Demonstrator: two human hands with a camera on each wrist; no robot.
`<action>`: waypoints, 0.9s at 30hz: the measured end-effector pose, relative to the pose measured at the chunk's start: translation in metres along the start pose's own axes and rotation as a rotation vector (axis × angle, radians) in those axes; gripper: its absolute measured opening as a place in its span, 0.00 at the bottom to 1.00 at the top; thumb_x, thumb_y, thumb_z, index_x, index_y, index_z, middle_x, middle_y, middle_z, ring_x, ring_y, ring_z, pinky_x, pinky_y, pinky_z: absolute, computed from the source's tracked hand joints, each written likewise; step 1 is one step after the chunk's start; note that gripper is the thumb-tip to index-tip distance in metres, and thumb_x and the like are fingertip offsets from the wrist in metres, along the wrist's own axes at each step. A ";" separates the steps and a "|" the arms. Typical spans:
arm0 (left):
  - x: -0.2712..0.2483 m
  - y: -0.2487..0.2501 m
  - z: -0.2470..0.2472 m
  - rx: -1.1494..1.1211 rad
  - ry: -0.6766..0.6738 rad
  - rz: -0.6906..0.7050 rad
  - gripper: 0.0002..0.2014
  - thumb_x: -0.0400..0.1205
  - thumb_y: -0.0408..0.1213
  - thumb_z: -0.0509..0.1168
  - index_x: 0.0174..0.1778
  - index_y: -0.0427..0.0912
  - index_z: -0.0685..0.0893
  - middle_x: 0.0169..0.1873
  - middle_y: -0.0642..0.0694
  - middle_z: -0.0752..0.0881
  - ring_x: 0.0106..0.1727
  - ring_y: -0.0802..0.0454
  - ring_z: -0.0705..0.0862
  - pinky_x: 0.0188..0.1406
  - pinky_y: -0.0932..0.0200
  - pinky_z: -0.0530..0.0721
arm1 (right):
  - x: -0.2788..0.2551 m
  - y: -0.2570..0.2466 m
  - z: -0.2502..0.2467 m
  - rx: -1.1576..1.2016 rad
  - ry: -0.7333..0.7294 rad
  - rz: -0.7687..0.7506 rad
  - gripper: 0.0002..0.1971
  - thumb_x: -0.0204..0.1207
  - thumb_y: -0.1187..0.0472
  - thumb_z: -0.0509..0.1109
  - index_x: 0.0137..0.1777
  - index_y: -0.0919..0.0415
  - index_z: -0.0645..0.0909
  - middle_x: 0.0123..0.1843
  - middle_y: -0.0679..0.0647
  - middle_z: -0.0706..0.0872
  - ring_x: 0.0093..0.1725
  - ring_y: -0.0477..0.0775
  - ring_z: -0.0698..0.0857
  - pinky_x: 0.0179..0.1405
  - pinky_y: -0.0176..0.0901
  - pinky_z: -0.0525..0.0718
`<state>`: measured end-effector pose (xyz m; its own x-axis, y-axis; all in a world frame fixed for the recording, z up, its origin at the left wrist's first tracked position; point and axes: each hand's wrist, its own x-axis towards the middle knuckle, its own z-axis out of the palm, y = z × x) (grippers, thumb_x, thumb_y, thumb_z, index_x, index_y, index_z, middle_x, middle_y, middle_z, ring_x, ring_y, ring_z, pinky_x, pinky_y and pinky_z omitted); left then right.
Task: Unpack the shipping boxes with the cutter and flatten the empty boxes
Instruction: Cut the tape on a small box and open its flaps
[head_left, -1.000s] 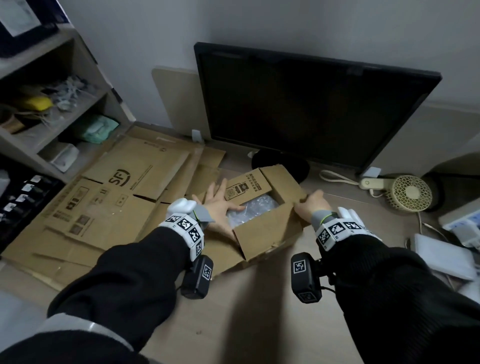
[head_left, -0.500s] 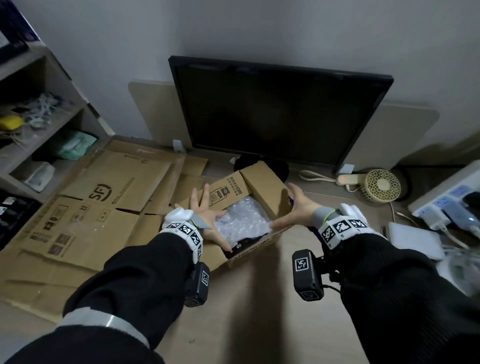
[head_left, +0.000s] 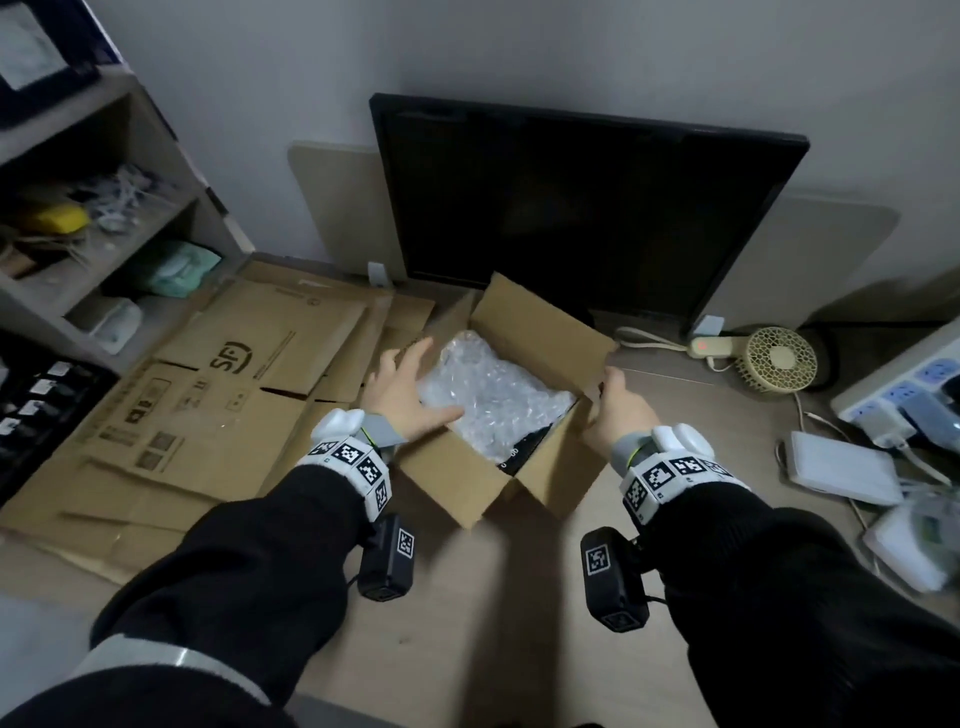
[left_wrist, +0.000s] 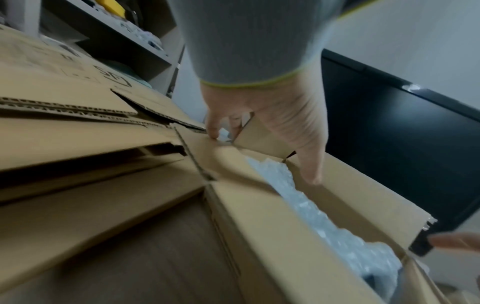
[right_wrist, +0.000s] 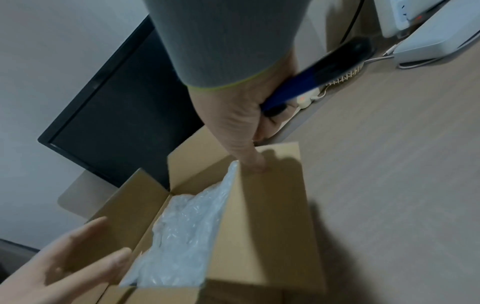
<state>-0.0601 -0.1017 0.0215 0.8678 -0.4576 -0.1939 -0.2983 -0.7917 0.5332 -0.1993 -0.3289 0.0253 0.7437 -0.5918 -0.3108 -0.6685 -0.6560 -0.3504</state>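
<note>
Left hand fingers spread over bubble wrap, frame centre; right hand grips cutter, thumb on box flap. Risk: blade nicks contents.

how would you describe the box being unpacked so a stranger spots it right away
Find the black monitor at the back of the desk. Directly before it stands the open box, between both hands. Unlike the flattened cardboard lying left, it is upright and holds bubble wrap.

Surface: wooden desk
Left: flattened cardboard boxes — stacked
Centre: open shipping box, monitor behind
Right: small fan, power strip — cables nearby
</note>
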 end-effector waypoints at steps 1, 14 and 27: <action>0.001 -0.005 -0.005 -0.042 0.032 -0.035 0.48 0.69 0.57 0.75 0.82 0.59 0.56 0.79 0.41 0.58 0.75 0.38 0.68 0.69 0.47 0.71 | 0.001 -0.002 0.001 0.003 0.005 0.000 0.31 0.78 0.65 0.62 0.78 0.62 0.53 0.56 0.66 0.84 0.53 0.66 0.85 0.41 0.46 0.75; 0.011 -0.024 -0.062 0.234 -0.421 -0.276 0.20 0.74 0.47 0.72 0.61 0.47 0.83 0.56 0.46 0.84 0.57 0.46 0.82 0.52 0.62 0.80 | 0.018 -0.056 0.019 -0.115 -0.155 -0.113 0.24 0.75 0.64 0.64 0.69 0.65 0.63 0.53 0.61 0.81 0.46 0.62 0.81 0.38 0.45 0.76; 0.034 0.104 -0.027 0.337 -0.598 0.093 0.21 0.86 0.35 0.59 0.77 0.38 0.70 0.67 0.39 0.79 0.59 0.44 0.81 0.46 0.57 0.78 | 0.027 -0.059 0.005 0.030 -0.094 -0.162 0.10 0.72 0.63 0.68 0.53 0.59 0.74 0.53 0.60 0.83 0.55 0.63 0.82 0.44 0.42 0.73</action>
<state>-0.0514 -0.1888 0.0928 0.4930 -0.5974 -0.6325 -0.5518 -0.7768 0.3036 -0.1393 -0.3040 0.0336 0.8395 -0.4323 -0.3292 -0.5407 -0.7243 -0.4279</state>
